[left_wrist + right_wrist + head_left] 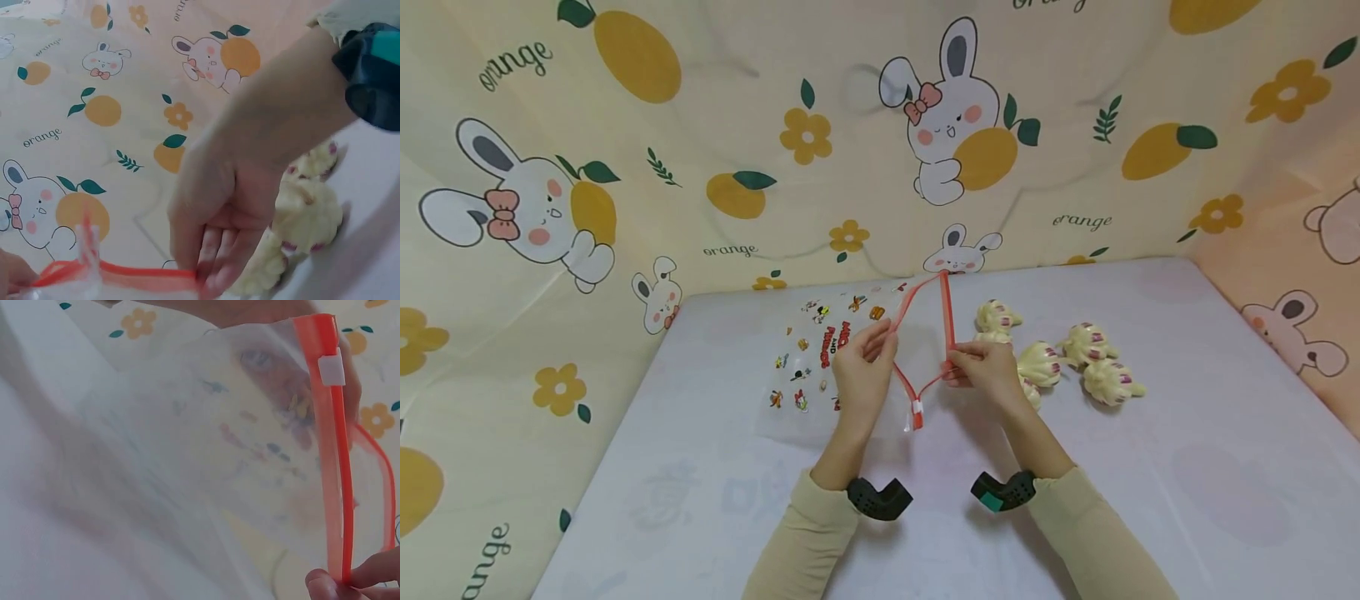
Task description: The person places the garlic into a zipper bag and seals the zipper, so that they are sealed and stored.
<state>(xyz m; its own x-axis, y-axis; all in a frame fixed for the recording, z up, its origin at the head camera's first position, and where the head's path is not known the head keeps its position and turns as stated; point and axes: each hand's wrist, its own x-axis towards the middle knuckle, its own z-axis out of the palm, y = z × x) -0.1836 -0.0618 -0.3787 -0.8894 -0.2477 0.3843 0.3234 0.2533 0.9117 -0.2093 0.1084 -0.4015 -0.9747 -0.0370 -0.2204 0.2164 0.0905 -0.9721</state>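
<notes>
A clear zip bag (pixel 805 354) with small cartoon prints and a red zip edge (pixel 947 308) is held with its mouth spread apart. My left hand (pixel 862 371) pinches the left side of the mouth. On the opposite side, my right hand (pixel 991 371) pinches the red strip between thumb and fingers, as the right wrist view also shows. A white slider (pixel 332 370) sits at one end of the zip. Cream garlic bulbs (pixel 1040 364) with purple marks lie just beyond and right of my right hand, which partly hides some.
Several garlic bulbs, among them one at the far right (pixel 1108 383), lie on the white tabletop (pixel 1187 467). A cloth printed with rabbits and oranges (pixel 850 192) hangs behind and at both sides of the table. Black wrist cameras (pixel 880 498) sit on both forearms.
</notes>
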